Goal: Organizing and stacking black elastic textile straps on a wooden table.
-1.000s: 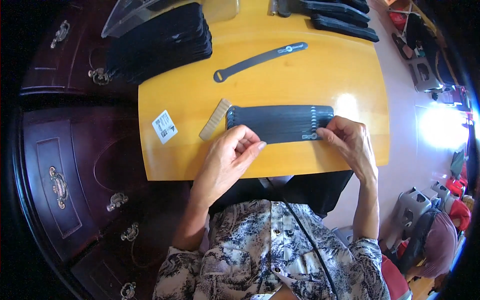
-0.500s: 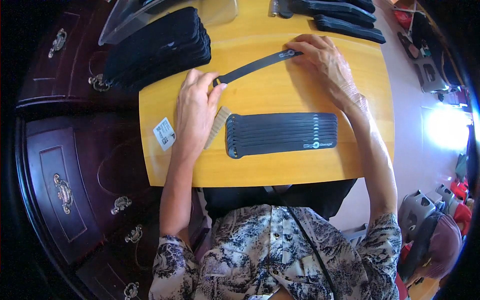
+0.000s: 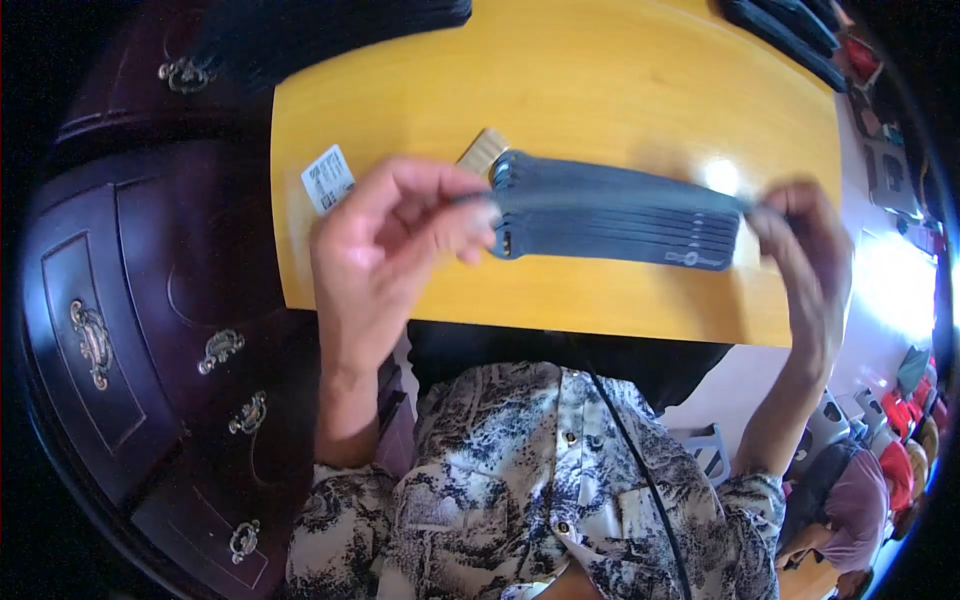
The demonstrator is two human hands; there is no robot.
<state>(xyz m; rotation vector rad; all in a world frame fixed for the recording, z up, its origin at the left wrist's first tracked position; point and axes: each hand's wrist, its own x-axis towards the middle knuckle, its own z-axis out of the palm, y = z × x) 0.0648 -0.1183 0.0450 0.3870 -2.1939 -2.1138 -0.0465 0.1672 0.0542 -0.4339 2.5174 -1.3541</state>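
Stretched between my two hands is a dark grey cable strap (image 3: 615,194), smeared by motion. My left hand (image 3: 395,225) pinches its left end between thumb and fingers. At the other end, my right hand (image 3: 812,255) grips the tip, its fingers partly blurred. Just beneath, a fanned row of similar straps (image 3: 620,246) lies on the yellow table (image 3: 620,90), holed ends to the left and a pale printed mark at the right. The held strap covers part of this row. Whether it touches them I cannot tell.
A small tan ridged block (image 3: 485,149) lies at the row's far left corner. Left of it is a white printed label (image 3: 326,177). Black stacks (image 3: 340,45) and more dark straps (image 3: 790,40) sit at the far edges. Dark wooden drawers (image 3: 95,345) stand left; a person (image 3: 850,500) is at right.
Both hands have brought the held strap nearer to me, from beyond the row to above it. The view has tilted, so the table sits higher in it.
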